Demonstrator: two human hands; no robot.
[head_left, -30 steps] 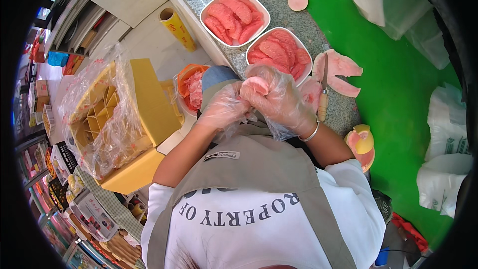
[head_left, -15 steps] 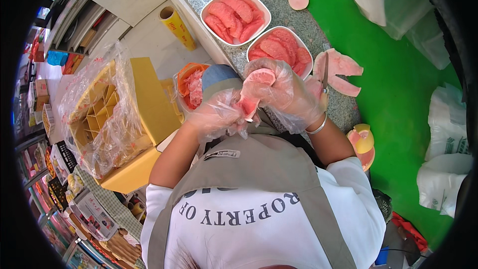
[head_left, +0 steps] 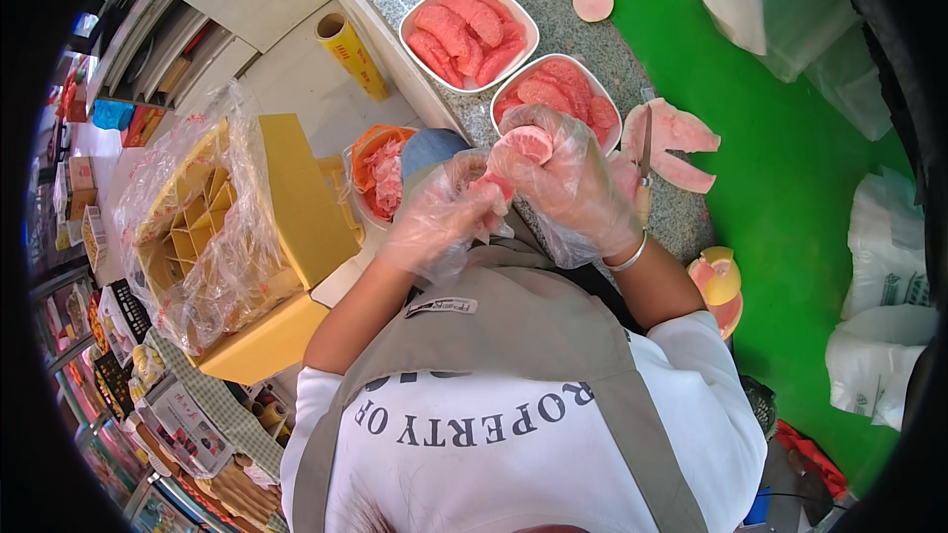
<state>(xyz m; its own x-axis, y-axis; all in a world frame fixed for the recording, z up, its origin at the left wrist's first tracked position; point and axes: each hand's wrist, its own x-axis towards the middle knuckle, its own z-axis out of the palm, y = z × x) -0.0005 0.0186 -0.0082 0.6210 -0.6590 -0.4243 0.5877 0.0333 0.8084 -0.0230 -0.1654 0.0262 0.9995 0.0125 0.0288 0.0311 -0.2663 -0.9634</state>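
Observation:
Both my hands wear clear plastic gloves and meet in front of my apron. In my right hand [head_left: 573, 173] is a pink pomelo segment [head_left: 528, 143], its fingers wrapped round it. My left hand [head_left: 449, 212] pinches the pale membrane [head_left: 494, 186] at the near end of the segment. Beyond them on the speckled stone counter, two white bowls [head_left: 405, 35] hold peeled pomelo flesh [head_left: 474, 25]. The nearer bowl is partly hidden behind my right hand. Right of that hand lie a knife [head_left: 645, 153] and an opened pomelo rind [head_left: 681, 128].
An orange-lined bin [head_left: 370, 153] with peeled scraps stands left of my hands. Farther left is a yellow carton [head_left: 286, 197] with plastic film over it. A yellow film roll [head_left: 351, 54] stands upright behind. A round rind slice [head_left: 592, 2] lies at the counter's right edge; pomelo rinds [head_left: 719, 286] sit lower right.
My left hand has shifted slightly up and closer to the right hand. The loose membrane flap that hung down between the hands is now mostly covered by my left fingers.

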